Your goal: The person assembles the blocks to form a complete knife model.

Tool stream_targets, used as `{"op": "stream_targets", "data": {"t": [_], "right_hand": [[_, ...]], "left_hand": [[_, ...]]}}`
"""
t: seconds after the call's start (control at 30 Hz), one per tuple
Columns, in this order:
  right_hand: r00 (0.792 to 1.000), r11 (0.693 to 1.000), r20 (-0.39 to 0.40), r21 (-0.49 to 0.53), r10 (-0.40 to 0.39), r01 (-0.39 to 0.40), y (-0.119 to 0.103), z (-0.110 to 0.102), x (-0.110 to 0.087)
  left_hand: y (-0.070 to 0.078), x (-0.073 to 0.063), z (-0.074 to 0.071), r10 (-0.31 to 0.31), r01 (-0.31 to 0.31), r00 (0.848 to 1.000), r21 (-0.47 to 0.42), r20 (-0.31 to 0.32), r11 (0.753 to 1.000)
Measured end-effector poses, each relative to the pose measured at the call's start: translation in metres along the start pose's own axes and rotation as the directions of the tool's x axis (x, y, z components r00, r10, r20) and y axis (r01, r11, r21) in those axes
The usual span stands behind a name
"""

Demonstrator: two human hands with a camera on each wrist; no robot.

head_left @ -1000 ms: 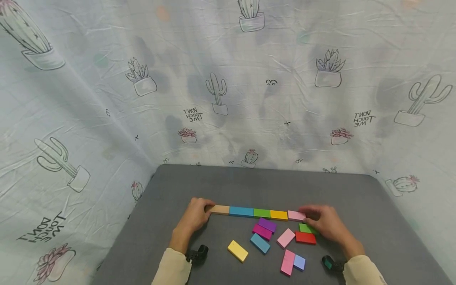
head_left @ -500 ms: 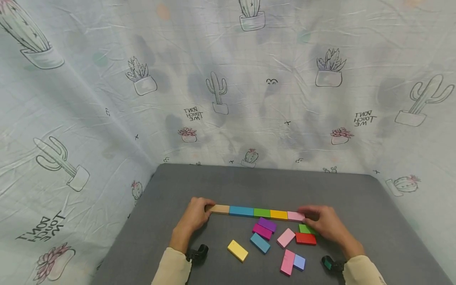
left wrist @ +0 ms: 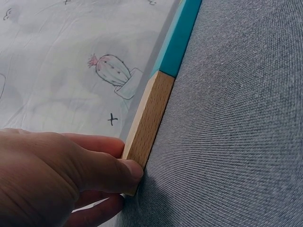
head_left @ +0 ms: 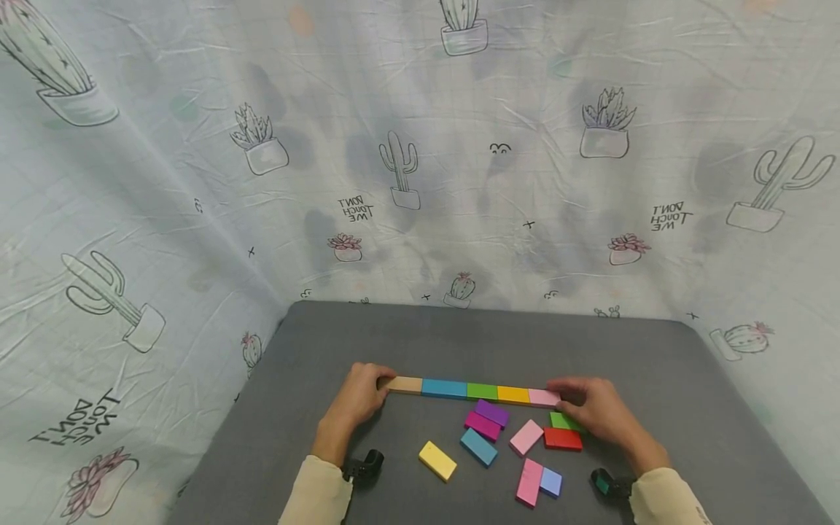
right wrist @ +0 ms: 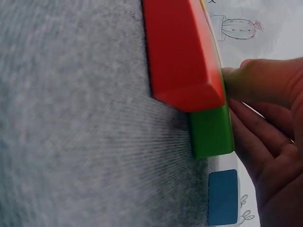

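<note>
Across the grey table, a straight row runs from a plain wooden block [head_left: 405,385] through blue [head_left: 444,389], green [head_left: 482,391] and yellow [head_left: 513,394] blocks to a light pink block [head_left: 544,397]. My left hand [head_left: 361,394] pinches the wooden block's outer end; in the left wrist view my thumb [left wrist: 130,172] lies on its near face. At the other end, my right hand [head_left: 593,405] pinches the pink block. In the right wrist view, a red block [right wrist: 182,52] and a green block [right wrist: 211,132] stand before my fingers and hide most of the pink one.
Loose blocks lie nearer me: purple [head_left: 491,413], magenta [head_left: 482,426], blue [head_left: 478,447], yellow [head_left: 437,461], two pink [head_left: 527,437] and a periwinkle one [head_left: 550,482]. Another blue block [right wrist: 223,197] shows beside my right hand. A cactus-print cloth [head_left: 420,146] hangs behind the table.
My right hand has slid the light pink block slightly left, so the small gap beside the yellow block has closed. My left hand has stayed on the wooden block.
</note>
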State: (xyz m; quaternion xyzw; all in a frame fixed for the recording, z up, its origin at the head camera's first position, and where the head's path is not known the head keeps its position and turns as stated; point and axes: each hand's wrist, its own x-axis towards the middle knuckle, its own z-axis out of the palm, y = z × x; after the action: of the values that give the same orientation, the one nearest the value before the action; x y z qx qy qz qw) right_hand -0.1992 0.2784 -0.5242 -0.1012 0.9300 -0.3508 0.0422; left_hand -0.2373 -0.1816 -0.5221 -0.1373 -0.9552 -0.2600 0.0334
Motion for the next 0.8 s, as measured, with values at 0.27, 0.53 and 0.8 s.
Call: {"op": "stream_targets", "data": {"t": [0.27, 0.53, 0.8], "right_hand": [[0.997, 1.0, -0.082, -0.016, 0.009, -0.01, -0.025, 0.001, -0.009], [0.987, 0.998, -0.16, 0.053, 0.022, -0.014, -0.06, 0.029, -0.019], [0.99, 0.993, -0.124, 0.1, 0.074, -0.062, -0.075, 0.057, -0.024]], "left_hand": [[0.0, 0.0, 0.0, 0.005, -0.005, 1.0, 0.006, 0.002, 1.0], [-0.001, -0.001, -0.001, 0.004, -0.004, 1.0, 0.007, -0.001, 1.0], [0.0, 0.0, -0.002, -0.002, 0.002, 1.0, 0.007, 0.009, 1.0]]}}
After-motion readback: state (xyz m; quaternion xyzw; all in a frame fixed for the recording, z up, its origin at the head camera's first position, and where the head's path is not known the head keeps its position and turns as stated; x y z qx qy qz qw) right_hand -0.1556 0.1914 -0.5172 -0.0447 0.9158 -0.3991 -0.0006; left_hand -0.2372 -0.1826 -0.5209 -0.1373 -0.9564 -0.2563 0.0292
